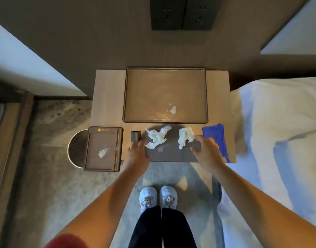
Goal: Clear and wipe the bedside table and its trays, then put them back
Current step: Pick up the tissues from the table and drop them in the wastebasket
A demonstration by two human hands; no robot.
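Your left hand [138,151] and right hand [205,149] each rest fingers spread, holding nothing, on the near edge of the pale wood-grain surface [107,97]. Large rectangular brown tray [130,97] sits rearward, bearing white residue. Small tray [103,149], gold logo illegible, overhangs left. Two crumpled tissues [158,138] lie between your hands; folded blue cloth [216,138] lies right.

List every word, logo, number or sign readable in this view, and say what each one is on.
Nothing can be read for certain.
Small tray, top edge: an orange round logo with a short line of pale print beside it, too small and blurred to read.
Large tray, wall sockets, blue cloth: no print visible.
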